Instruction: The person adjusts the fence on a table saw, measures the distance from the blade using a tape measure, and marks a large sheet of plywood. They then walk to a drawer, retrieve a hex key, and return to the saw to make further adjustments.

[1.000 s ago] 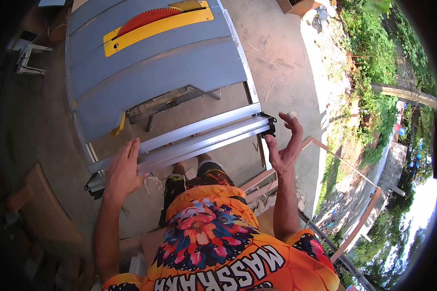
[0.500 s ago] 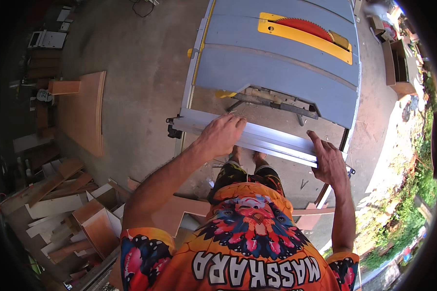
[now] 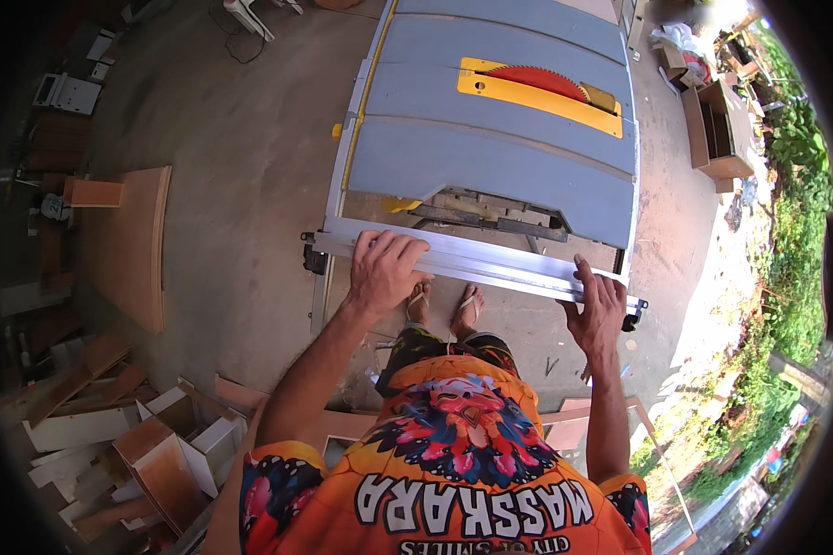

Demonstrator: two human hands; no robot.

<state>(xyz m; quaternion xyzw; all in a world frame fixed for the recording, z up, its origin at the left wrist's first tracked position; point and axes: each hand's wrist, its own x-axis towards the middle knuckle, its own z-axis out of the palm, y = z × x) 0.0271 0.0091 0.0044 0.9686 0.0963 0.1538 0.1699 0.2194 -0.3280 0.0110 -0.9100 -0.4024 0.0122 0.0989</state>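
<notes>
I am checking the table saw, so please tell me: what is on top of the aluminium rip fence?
The left hand and right hand lie across the aluminium rip fence, gripping it from above. The part beneath them is covered and cannot be seen.

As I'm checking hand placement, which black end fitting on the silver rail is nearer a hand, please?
The right end fitting, beside the right hand; the left fitting sits farther from the left hand.
</notes>
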